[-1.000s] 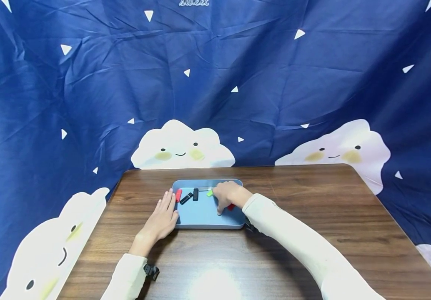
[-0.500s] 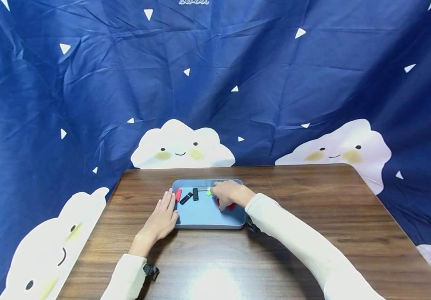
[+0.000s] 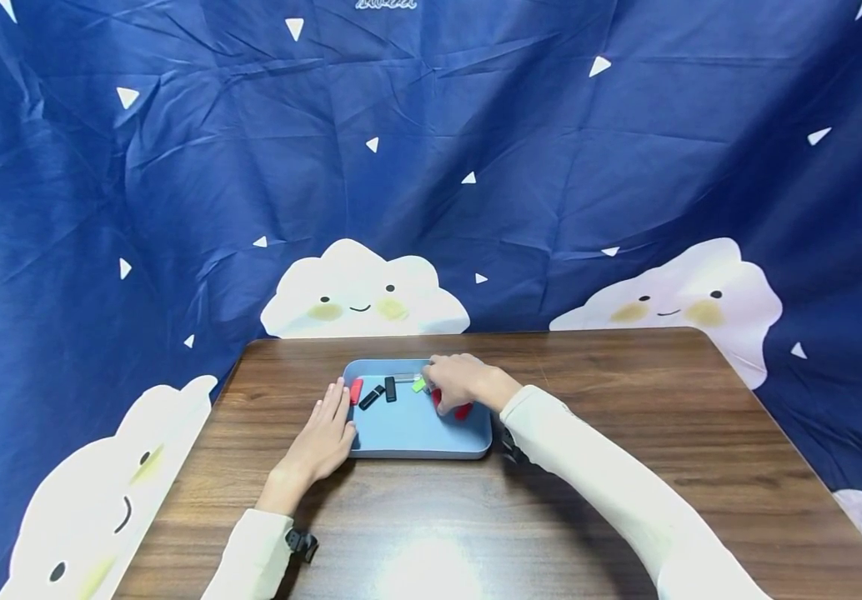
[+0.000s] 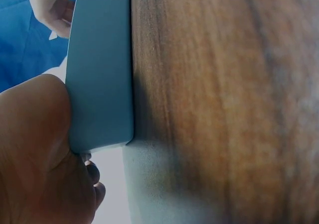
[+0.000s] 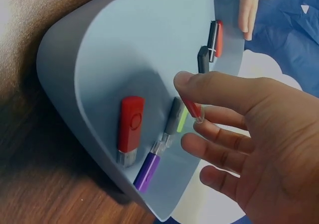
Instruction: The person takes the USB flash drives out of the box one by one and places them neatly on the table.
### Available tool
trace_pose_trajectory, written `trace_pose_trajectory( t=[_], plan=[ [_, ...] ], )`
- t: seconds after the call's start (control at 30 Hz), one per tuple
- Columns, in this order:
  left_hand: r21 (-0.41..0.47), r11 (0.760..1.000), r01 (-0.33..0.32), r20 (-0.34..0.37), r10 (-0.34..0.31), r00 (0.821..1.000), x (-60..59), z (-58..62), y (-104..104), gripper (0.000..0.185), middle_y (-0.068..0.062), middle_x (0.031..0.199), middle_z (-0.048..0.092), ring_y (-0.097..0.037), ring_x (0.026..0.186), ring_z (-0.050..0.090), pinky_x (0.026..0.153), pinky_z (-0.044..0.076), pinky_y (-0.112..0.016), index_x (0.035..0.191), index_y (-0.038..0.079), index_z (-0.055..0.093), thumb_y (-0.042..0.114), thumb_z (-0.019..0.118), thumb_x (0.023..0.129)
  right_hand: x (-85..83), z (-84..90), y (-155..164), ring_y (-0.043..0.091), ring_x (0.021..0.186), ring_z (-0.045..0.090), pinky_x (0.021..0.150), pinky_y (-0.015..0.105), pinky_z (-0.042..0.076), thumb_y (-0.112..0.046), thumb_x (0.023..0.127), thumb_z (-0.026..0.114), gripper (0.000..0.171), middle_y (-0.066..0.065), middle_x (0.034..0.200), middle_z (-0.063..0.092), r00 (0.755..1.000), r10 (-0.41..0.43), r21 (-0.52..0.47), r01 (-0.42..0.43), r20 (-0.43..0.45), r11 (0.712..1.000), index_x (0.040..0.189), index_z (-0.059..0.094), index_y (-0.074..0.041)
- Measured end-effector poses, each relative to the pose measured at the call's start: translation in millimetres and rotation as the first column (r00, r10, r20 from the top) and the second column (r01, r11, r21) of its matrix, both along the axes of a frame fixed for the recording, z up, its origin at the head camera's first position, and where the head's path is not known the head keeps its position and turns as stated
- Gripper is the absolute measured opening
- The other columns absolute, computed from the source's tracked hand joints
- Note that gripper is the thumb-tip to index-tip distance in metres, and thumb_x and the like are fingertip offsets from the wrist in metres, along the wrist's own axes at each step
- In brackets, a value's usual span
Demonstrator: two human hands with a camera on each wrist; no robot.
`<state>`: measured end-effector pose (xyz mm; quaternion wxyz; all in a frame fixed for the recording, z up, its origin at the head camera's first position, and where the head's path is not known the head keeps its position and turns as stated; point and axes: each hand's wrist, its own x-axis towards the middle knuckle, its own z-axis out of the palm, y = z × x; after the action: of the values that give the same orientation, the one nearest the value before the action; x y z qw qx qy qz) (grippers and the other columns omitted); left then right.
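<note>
A light blue tray (image 3: 408, 433) lies on the wooden table (image 3: 611, 467) and holds several USB sticks. My right hand (image 3: 452, 382) hovers over the tray's far right part; in the right wrist view its thumb and forefinger pinch a small red stick (image 5: 192, 108). Below it lie a red swivel drive (image 5: 130, 127), a purple drive (image 5: 146, 169) and a grey-green drive (image 5: 176, 118). Two black sticks (image 3: 381, 392) and a red one (image 3: 357, 390) lie near the tray's left side. My left hand (image 3: 323, 435) lies flat on the table, its thumb side against the tray's left edge (image 4: 99, 74).
A dark blue cloth with white clouds (image 3: 359, 292) hangs close behind the table. Bare wood stretches to the right of the tray and in front of it. The table's edges fall away at left and right.
My right hand has drawn back from the tray's middle toward its far edge, fingers lifted off the tray floor with a red stick. The left hand has stayed put.
</note>
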<state>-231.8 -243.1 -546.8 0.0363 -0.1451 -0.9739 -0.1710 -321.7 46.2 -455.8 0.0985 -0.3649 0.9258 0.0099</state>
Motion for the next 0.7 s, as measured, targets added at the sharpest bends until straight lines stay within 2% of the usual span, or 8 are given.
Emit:
trace_pose_trajectory(
  t=[0.17,0.4,0.57,0.7],
  plan=[
    [0.005,1.0,0.001,-0.014,-0.001,1.0,1.3,0.8,0.9,0.065,-0.026,0.177,0.015,-0.046,0.164,0.016,0.133,0.021,-0.062,0.164,-0.012,0.025,0.022,0.04,0.111,-0.3,6.3,7.9,0.018,0.085,0.06,0.077,0.038,0.055,-0.036,0.085,0.089,0.041,0.001,0.109,0.062,1.0,0.003,-0.017,-0.003,-0.011,1.0,0.117,0.073,-0.016],
    [0.052,0.999,0.012,-0.008,-0.012,1.0,4.6,9.2,4.7,0.064,-0.03,0.175,0.018,-0.05,0.162,0.02,0.13,0.024,-0.066,0.162,-0.015,0.027,0.018,0.043,0.108,-0.2,12.0,20.2,0.02,0.08,0.059,0.075,0.041,0.056,-0.033,0.084,0.089,0.043,0.002,0.11,0.061,1.0,0.001,-0.065,-0.002,-0.021,0.998,0.121,0.074,-0.015],
    [0.039,0.999,0.01,-0.006,-0.01,1.0,4.8,9.5,0.2,0.063,-0.027,0.175,0.02,-0.047,0.163,0.02,0.131,0.024,-0.064,0.163,-0.012,0.027,0.018,0.042,0.109,1.3,17.5,29.6,0.021,0.08,0.06,0.076,0.043,0.057,-0.032,0.083,0.088,0.048,0.004,0.111,0.063,0.999,-0.009,-0.096,0.005,-0.04,0.995,0.126,0.075,-0.014],
    [0.016,1.0,0.013,-0.016,-0.013,1.0,4.6,8.7,-2.9,0.062,-0.026,0.176,0.021,-0.045,0.164,0.02,0.132,0.024,-0.062,0.163,-0.011,0.029,0.019,0.042,0.11,3.9,23.6,38.9,0.021,0.078,0.06,0.072,0.042,0.055,-0.034,0.084,0.088,0.046,0.003,0.111,0.062,0.999,-0.018,-0.111,0.013,-0.049,0.994,0.123,0.074,-0.014]
  ],
)
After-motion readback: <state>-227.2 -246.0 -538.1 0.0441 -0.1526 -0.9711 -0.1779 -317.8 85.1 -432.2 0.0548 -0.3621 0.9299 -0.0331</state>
